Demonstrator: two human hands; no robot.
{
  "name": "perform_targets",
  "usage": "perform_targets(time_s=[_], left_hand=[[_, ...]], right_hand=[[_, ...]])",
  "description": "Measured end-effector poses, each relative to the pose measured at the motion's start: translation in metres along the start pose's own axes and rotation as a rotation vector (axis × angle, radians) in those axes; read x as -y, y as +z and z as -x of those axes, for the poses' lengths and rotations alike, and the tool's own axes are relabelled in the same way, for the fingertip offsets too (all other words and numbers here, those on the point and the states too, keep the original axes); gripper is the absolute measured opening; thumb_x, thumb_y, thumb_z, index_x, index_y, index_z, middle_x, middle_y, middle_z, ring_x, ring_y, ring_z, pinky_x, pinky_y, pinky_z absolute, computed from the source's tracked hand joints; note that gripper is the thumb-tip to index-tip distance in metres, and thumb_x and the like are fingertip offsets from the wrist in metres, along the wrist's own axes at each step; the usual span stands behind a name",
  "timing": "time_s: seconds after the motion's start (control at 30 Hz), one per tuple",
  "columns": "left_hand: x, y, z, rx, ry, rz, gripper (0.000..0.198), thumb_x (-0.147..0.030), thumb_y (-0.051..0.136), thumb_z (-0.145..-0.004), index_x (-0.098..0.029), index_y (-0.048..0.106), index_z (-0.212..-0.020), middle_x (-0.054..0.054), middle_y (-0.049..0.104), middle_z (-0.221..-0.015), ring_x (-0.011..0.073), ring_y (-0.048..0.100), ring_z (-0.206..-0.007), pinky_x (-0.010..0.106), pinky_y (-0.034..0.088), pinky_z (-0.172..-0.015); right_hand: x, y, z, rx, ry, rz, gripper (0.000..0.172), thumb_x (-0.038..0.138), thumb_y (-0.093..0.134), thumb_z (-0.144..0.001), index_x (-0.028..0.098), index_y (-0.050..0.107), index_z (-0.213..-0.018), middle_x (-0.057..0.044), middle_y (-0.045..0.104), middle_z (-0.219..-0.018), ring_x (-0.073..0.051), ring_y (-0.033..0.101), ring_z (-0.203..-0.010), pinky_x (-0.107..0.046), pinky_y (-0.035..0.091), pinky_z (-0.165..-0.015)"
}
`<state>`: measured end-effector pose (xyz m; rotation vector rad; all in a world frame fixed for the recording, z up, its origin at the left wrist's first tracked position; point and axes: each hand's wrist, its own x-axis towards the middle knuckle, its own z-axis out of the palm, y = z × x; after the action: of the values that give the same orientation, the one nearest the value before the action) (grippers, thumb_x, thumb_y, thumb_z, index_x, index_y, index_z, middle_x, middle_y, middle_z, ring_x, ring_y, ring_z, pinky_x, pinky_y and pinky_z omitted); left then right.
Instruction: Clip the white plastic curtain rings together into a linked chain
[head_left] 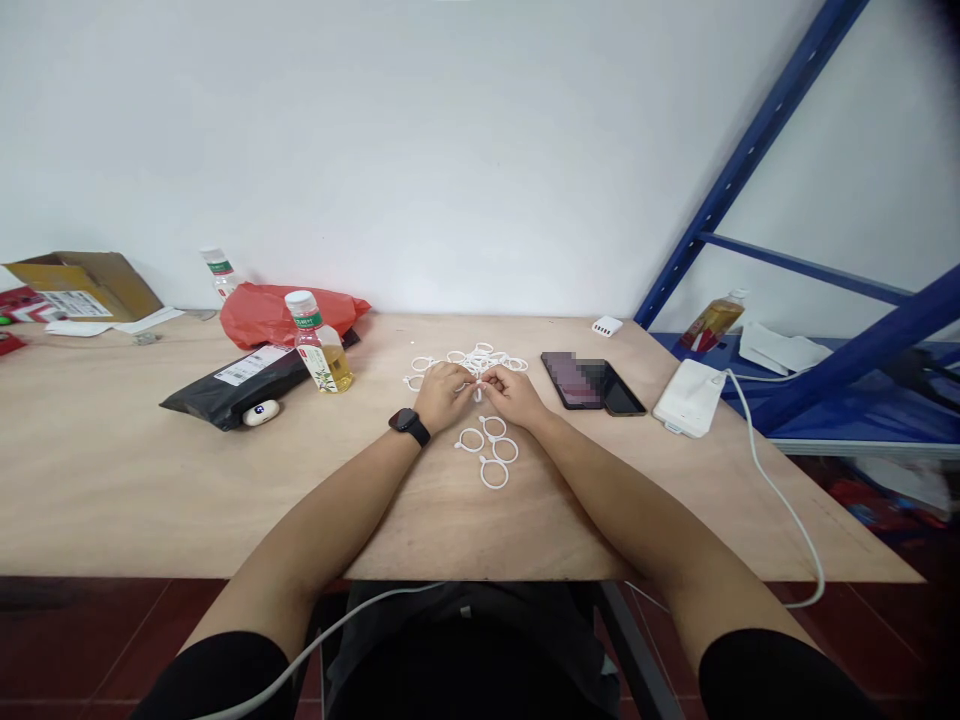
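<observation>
White plastic ring (478, 396), seen nearly edge-on, is pinched between the fingertips of the left hand (445, 396) and right hand (514, 394). Loose knobbed rings (494, 474) lie nearer the body; a tangled heap (480, 358) sits just beyond. Pale wood-grained tabletop (150, 480) meets a smooth white wall (450, 150), with a blue metal rack (758, 145) at right.

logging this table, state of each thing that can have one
Left grip, pinched shut on ring
Right grip, same
Near rings, lying flat
Front bottle, upright, capped, partly full
Rear bottle, capped
Shelf bottle, capped, partly full
Box, seems open
White case, shut
White pack, cable attached
Phones, screens up
Watch, strapped on
</observation>
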<state>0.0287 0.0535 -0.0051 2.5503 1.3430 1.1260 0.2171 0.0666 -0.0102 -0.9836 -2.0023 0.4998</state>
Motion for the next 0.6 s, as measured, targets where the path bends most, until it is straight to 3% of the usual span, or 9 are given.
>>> perform_targets(time_s=[0.37,0.6], left_hand=[[0.0030,-0.0008,-0.0006,0.038,0.096,0.023,0.024,-0.031,0.047,-0.096,-0.020,0.068,-0.095,0.008,0.068,-0.104,0.0213,0.058,-0.100,0.039,0.043,-0.093],[0.0014,-0.0003,-0.0008,-0.003,0.046,0.019,0.022,-0.029,0.047,-0.096,-0.021,0.068,-0.097,0.008,0.068,-0.103,0.0212,0.058,-0.101,0.040,0.043,-0.094]], right_hand=[[0.0047,-0.0047,0.0000,0.071,-0.066,0.018,0.010,0.027,0.053,-0.087,0.020,0.059,-0.082,0.000,0.065,-0.073,-0.013,0.057,-0.065,-0.024,0.044,-0.063],[0.0062,-0.0017,0.0004,0.007,-0.065,0.067,0.015,0.031,0.052,-0.090,0.022,0.063,-0.093,-0.002,0.068,-0.080,-0.016,0.062,-0.072,-0.027,0.047,-0.071]])
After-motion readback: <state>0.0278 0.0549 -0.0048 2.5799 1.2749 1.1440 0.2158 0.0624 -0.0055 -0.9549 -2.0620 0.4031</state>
